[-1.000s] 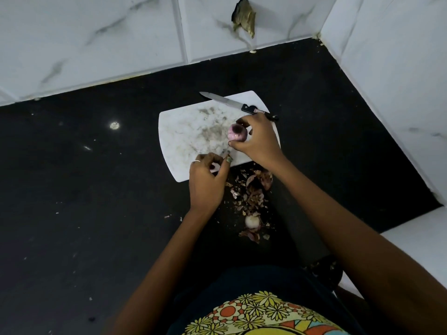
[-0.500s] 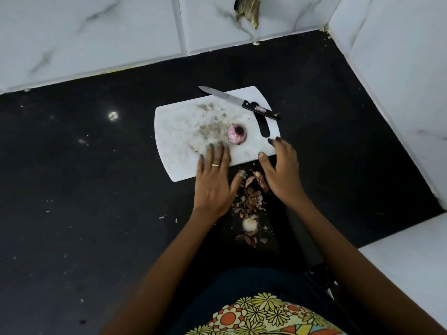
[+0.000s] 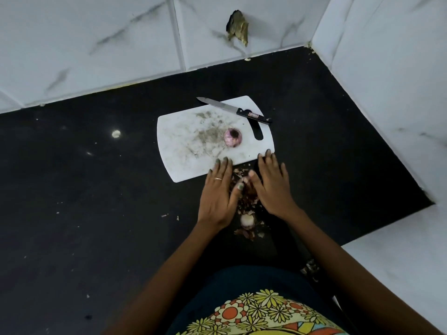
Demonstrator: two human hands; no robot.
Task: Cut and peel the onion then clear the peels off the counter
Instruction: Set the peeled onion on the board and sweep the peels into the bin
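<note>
A peeled purple onion (image 3: pixel 232 137) sits on the white cutting board (image 3: pixel 183 151), right of its middle. A pile of brown and reddish onion peels (image 3: pixel 248 201) lies on the black counter just in front of the board. My left hand (image 3: pixel 219 192) and my right hand (image 3: pixel 272 183) lie flat, palms down, on either side of the pile, thumbs nearly touching over it. Both hands hold nothing. A pale cut onion end (image 3: pixel 247 220) lies among the peels nearer to me. A black-handled knife (image 3: pixel 233 110) rests across the board's far edge.
The black counter (image 3: pixel 96 213) runs to white marble-look wall tiles at the back and right. A white surface (image 3: pixel 401 274) adjoins it at the near right. Small crumbs dot the counter to the left of the hands.
My right hand let go of the onion, leaving it on the board. Both hands came down flat beside the peel pile and closed in toward each other.
</note>
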